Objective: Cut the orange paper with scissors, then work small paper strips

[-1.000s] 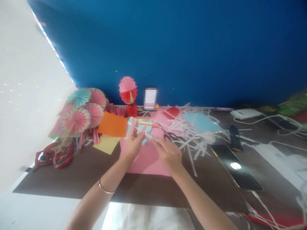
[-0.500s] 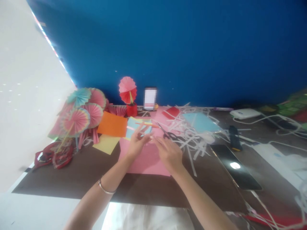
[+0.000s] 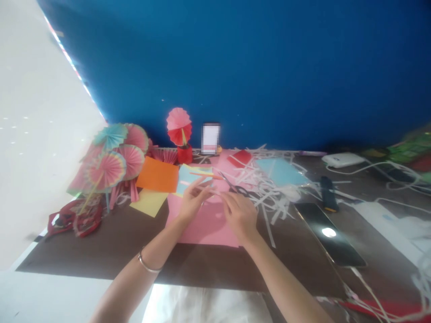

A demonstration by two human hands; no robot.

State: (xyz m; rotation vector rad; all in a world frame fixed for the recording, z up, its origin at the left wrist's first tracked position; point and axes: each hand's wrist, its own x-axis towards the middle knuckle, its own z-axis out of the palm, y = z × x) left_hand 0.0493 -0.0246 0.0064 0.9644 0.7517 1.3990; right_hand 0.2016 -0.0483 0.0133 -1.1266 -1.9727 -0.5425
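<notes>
Between my hands a thin pale strip (image 3: 216, 192) is stretched over the pink paper (image 3: 205, 231). My left hand (image 3: 194, 199) pinches one end of it with thumb and fingers. On the other end my right hand (image 3: 239, 216) is closed, fingertips together. Just beyond the fingers lie a slim orange stick (image 3: 207, 175) and black-handled scissors (image 3: 240, 191), partly behind my right hand. Light blue and yellow sheets (image 3: 184, 174) lie past my left hand. An orange sheet (image 3: 157, 175) and a yellow sheet (image 3: 148, 202) are farther left.
Folded paper fans (image 3: 106, 168) crowd the left side near a red-rimmed object (image 3: 84, 220). A pink-and-red fan (image 3: 179, 125) stands in a red holder. White paper strips (image 3: 276, 199) are heaped right, beside a blue sheet (image 3: 281, 171). A phone (image 3: 330, 235) and cables lie farther right.
My hands have drawn slightly apart, the right one moving a little to the right. More of the pale strip now shows between the fingertips.
</notes>
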